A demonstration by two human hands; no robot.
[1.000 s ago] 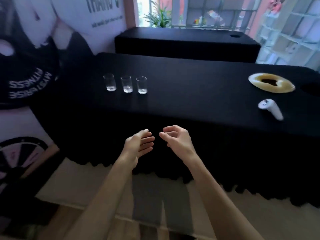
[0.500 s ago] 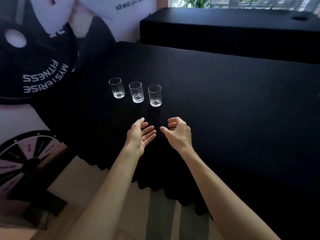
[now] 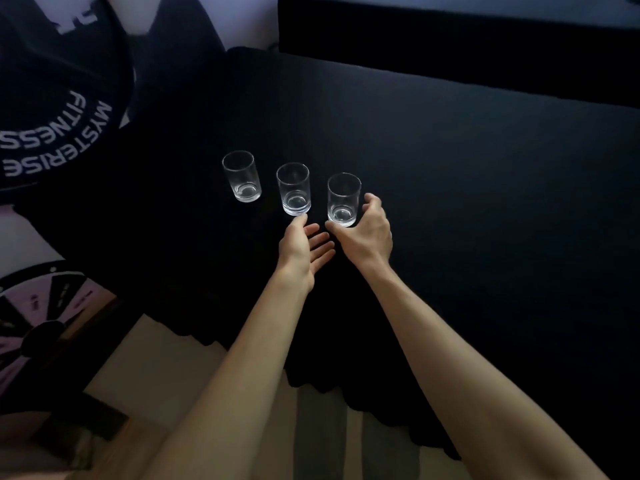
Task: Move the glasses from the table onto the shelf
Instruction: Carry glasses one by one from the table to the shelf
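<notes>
Three clear glasses point(image 3: 295, 189) can be counted on one black-draped table point(image 3: 450, 188), two bare hands are seen reaching in, and one second black table point(image 3: 450, 39) is spotted behind.

Dim room, low light. Black cloth point(image 3: 450, 202) covers the table, hem hanging in folds past the near edge. Second black-covered table point(image 3: 450, 46) behind its far edge. Left: wall banner point(image 3: 59, 133) with mirrored white lettering, "MYSTERISE FITNESS". Lower left, a pink-and-black wheel point(image 3: 31, 320). Pale floor point(image 3: 166, 368) below, a darker stripe across it.
</notes>
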